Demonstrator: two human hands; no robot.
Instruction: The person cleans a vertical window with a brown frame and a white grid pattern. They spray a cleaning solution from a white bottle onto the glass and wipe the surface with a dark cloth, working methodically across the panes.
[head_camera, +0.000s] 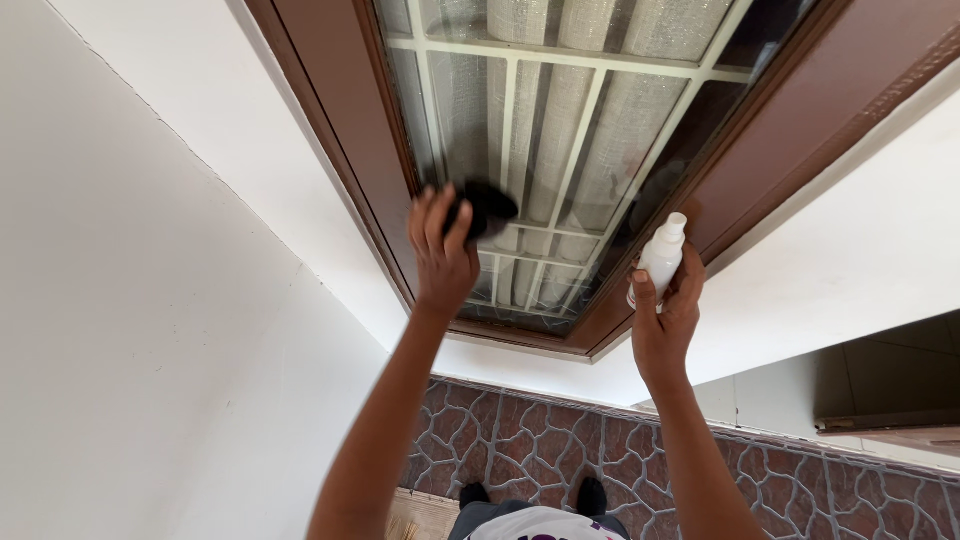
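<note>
Two hands: left (443, 255) fingers pinch black cloth (488, 208), right (664, 325) wraps white bottle (660, 258).

Your left hand (442, 255) presses a black cloth (486, 208) flat against the window glass (560, 130), low on the pane beside the brown wooden frame (330, 110). Your right hand (664, 320) grips a white spray bottle (661, 258), upright, nozzle up, just in front of the frame's lower right edge. Pale grille bars (515, 110) run behind the glass, a curtain beyond them. White wall (150, 300) fills your left; patterned stone tiles (540, 450) lie below, between your arms.
</note>
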